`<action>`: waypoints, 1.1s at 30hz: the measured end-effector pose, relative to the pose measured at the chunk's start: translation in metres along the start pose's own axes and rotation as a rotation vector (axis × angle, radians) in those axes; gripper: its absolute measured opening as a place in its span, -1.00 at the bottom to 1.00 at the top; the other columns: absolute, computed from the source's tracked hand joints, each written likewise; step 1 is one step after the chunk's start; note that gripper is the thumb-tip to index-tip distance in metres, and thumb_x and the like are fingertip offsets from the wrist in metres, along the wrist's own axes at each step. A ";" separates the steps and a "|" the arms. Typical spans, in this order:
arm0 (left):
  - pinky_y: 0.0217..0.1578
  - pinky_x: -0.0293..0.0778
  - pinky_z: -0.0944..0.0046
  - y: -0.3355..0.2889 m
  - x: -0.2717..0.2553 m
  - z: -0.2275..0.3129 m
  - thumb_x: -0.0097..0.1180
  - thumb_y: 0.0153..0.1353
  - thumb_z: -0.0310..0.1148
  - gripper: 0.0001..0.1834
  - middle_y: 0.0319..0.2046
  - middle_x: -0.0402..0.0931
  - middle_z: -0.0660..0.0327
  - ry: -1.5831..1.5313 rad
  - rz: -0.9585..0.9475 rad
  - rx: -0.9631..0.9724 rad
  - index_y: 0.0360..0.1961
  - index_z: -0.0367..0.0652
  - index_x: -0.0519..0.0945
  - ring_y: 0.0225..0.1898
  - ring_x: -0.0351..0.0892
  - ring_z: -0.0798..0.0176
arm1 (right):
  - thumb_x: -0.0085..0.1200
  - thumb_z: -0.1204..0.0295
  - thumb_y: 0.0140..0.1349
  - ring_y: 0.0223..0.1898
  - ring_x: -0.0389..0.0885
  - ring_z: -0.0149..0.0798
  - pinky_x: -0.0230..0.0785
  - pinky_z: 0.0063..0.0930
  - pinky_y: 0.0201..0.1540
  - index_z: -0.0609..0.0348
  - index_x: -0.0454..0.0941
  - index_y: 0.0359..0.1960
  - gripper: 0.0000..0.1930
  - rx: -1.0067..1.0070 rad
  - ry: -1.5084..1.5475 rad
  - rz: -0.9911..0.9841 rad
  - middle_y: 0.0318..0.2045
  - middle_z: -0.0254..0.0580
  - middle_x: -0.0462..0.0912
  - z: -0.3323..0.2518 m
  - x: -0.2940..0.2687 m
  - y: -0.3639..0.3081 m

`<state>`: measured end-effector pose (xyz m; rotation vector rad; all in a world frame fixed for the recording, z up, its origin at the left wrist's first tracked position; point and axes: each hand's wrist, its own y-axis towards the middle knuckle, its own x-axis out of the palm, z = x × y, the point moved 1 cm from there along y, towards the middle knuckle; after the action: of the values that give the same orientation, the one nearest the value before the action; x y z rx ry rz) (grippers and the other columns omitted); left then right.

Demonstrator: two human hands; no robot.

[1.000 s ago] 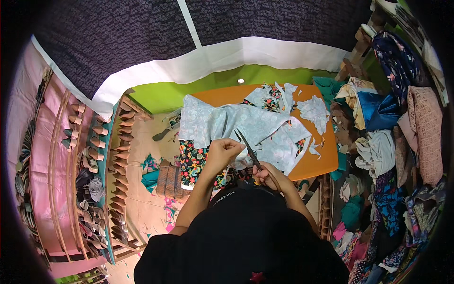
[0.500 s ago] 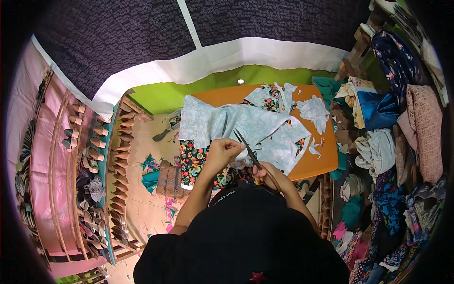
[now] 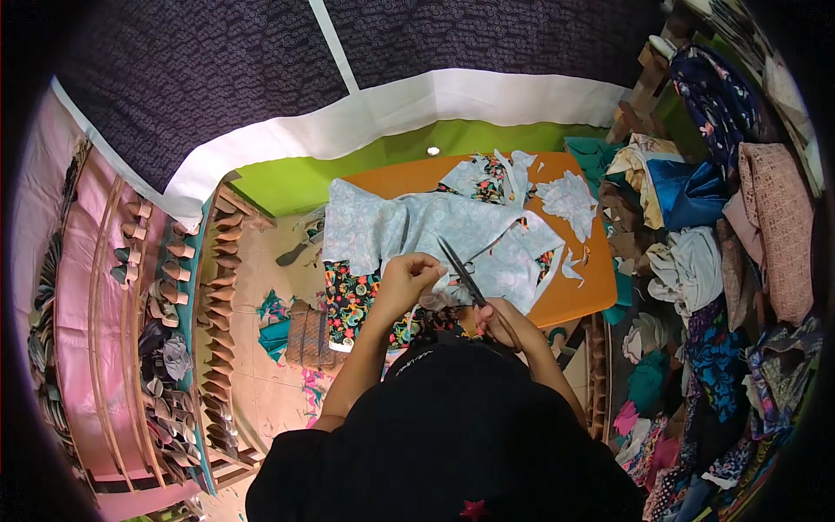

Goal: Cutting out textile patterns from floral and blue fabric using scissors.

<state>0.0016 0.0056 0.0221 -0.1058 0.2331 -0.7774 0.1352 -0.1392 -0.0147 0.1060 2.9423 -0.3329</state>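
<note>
**Holding scissors over loose cloth on an orange table**

Far left: pink-covered shelving point(image 3: 85, 348), shoes in pairs near its rails. Next, wooden rack point(image 3: 250, 205) with a long row of brown shoes point(image 3: 222, 307). On floor, teal scraps point(image 3: 272, 337) beside a brown patterned bundle or box point(image 3: 306, 337); contents not visible.

Center: left hand point(image 3: 412, 280) above the cloth's near part, fingers curled toward thumb; can't tell if they close on anything. Cloth point(image 3: 383, 222) lies rumpled across the orange table point(image 3: 596, 291), pale side mostly up, black floral side showing at lower left. Probably light, soft, floppy, a bit slippery where it folds over; best pinched at a free edge and pulled flat, since the middle would just bunch.

Scissors point(image 3: 464, 270) slant over the cloth, tips up-left, near the left hand; whether blades touch cloth is unclear. Right hand point(image 3: 497, 320) grips them at the handle end. Likely stiff, heavier than the cloth, sharp at the tips: take by handles only.

Right: pale offcuts point(image 3: 570, 200) on table, look flimsy and easy to scatter. Beyond, mixed fabrics point(image 3: 691, 270) piled high; can't tell what shelf or bin supports them.
</note>
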 end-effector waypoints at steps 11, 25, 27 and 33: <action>-0.81 0.26 0.49 0.010 0.016 -0.010 0.12 -0.01 -0.41 -0.80 -0.72 0.41 0.26 -0.127 -0.052 -0.004 -0.53 -0.39 0.51 -0.78 0.28 0.51 | -0.28 0.04 0.07 -0.58 0.28 -0.42 0.18 -0.58 -0.49 0.23 0.27 -0.49 -0.58 -0.054 0.007 -0.019 -0.66 -0.32 0.30 0.010 -0.004 -0.007; -0.81 0.24 0.47 0.016 0.044 -0.003 0.13 -0.02 -0.41 -0.80 -0.74 0.40 0.26 -0.103 -0.086 -0.011 -0.57 -0.39 0.50 -0.77 0.31 0.49 | -0.23 0.45 0.17 -0.59 0.23 -0.40 0.16 -0.59 -0.48 0.23 0.30 -0.56 -0.82 -0.011 0.290 0.019 -0.64 -0.36 0.32 0.000 -0.021 -0.023; -0.70 0.14 0.53 0.015 0.049 0.007 0.16 -0.06 -0.38 -0.80 -0.73 0.39 0.33 -0.153 -0.110 -0.105 -0.60 -0.35 0.52 -0.70 0.24 0.57 | -0.28 0.39 0.19 -0.62 0.23 -0.36 0.16 -0.57 -0.51 0.21 0.30 -0.57 -0.77 -0.074 0.086 0.056 -0.65 -0.39 0.32 0.012 -0.023 -0.022; -0.70 0.14 0.54 0.019 0.058 0.002 0.16 -0.07 -0.39 -0.81 -0.73 0.39 0.33 -0.128 -0.076 -0.016 -0.60 -0.35 0.53 -0.70 0.25 0.56 | -0.11 0.17 0.07 -0.55 0.16 -0.50 0.08 -0.68 -0.49 0.19 0.27 -0.53 -0.69 0.169 0.650 -0.014 -0.62 -0.41 0.21 0.044 -0.026 -0.020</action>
<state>0.0554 -0.0218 0.0105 -0.1803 0.1143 -0.8409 0.1667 -0.1696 -0.0474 0.2607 3.5455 -0.6582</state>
